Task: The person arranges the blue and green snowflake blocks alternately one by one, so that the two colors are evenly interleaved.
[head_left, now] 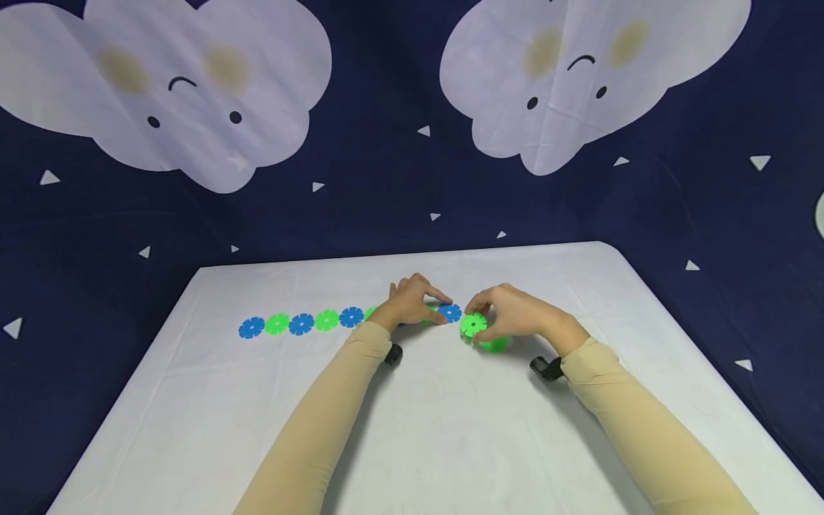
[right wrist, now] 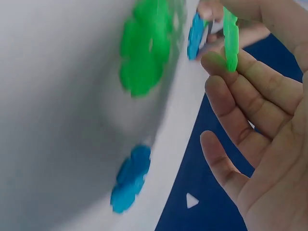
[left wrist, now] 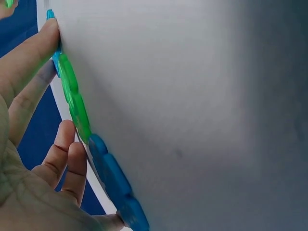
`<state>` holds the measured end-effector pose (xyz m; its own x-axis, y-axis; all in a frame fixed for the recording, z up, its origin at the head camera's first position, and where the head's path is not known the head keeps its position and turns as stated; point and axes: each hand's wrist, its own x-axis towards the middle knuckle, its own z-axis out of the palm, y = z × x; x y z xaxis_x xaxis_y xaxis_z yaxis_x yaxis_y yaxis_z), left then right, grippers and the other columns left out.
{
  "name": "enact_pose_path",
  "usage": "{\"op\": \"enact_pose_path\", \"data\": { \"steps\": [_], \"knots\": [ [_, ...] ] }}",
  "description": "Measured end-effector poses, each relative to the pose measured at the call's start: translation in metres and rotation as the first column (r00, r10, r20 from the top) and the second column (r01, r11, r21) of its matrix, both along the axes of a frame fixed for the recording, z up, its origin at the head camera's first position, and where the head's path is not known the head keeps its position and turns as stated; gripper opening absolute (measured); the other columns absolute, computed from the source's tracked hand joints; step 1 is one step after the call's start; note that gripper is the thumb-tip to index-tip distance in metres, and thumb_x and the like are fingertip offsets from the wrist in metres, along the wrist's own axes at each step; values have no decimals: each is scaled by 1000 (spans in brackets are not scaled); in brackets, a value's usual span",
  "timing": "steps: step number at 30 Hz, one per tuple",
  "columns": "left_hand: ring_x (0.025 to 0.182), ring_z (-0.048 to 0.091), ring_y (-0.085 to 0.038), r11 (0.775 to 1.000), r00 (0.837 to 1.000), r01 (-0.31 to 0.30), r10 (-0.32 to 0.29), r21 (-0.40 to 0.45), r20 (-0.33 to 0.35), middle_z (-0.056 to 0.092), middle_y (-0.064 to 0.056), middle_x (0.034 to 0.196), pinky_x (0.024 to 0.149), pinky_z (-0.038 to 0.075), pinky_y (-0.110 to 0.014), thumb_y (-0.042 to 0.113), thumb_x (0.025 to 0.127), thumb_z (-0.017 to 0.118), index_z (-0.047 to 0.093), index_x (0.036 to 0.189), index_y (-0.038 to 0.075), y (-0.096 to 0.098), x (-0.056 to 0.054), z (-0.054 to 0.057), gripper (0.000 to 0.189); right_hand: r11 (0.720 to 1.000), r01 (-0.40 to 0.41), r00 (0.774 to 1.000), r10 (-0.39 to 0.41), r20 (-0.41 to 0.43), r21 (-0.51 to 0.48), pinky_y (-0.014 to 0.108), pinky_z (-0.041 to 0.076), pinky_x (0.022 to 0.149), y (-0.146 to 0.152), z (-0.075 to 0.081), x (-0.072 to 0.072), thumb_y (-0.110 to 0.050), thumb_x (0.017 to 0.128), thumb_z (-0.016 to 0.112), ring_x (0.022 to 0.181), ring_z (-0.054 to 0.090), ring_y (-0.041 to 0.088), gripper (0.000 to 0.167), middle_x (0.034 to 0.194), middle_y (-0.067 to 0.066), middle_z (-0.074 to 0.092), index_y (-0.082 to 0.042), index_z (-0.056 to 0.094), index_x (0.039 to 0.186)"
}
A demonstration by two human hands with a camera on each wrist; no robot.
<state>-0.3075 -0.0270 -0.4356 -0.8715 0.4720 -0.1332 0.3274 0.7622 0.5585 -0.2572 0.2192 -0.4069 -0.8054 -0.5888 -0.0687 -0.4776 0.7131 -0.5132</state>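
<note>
A row of notched plastic discs, alternately blue (head_left: 252, 328) and green (head_left: 277, 324), lies edge to edge across the table. My left hand (head_left: 409, 300) reaches over its right part and hides some discs. Its thumb and a finger pinch the blue disc (head_left: 449, 313) at the row's right end, with a green disc (left wrist: 74, 96) beside it. Just to the right, my right hand (head_left: 517, 310) pinches a green disc (head_left: 473, 325) by its edges, raised off the table. Below that hand lies another green disc (head_left: 495, 344), and a loose blue disc (right wrist: 131, 179) shows in the right wrist view.
The discs lie on a white-covered table (head_left: 418, 429). Behind it hangs a dark blue cloth (head_left: 380, 200) printed with pale clouds and small triangles. A black wrist device (head_left: 547, 368) sits by the right cuff, another (head_left: 394, 354) by the left.
</note>
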Motion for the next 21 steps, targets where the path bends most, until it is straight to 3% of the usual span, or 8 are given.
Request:
{"op": "enact_pose_path", "data": {
  "steps": [5, 15, 21],
  "knots": [
    [147, 42, -36, 1000, 1000, 0, 0, 1, -10, 56, -7, 150, 131, 3, -74, 35, 87, 92, 82, 126, 35, -1, -1, 0, 40, 998, 55, 998, -54, -28, 18, 47, 61, 100, 10, 3, -13, -29, 83, 93, 106, 74, 20, 45, 112, -1, 81, -9, 80, 120],
    [147, 42, -35, 1000, 1000, 0, 0, -14, -19, 56, -7, 149, 132, 4, -74, 37, 87, 91, 81, 127, 35, -1, -2, 0, 41, 992, 122, 992, -122, 13, 34, 50, 59, 105, 17, -5, -32, -29, 83, 93, 113, 73, 25, 51, 122, 7, 80, -6, 77, 126],
    [147, 42, -36, 1000, 1000, 0, 0, -15, -13, 56, -7, 151, 131, 4, -74, 37, 87, 91, 81, 126, 35, 0, -2, -2, 41, 993, 114, 993, -115, 20, 40, 49, 59, 106, 15, -11, -38, -28, 84, 93, 115, 72, 29, 51, 124, 10, 76, -3, 76, 125]
  ]
}}
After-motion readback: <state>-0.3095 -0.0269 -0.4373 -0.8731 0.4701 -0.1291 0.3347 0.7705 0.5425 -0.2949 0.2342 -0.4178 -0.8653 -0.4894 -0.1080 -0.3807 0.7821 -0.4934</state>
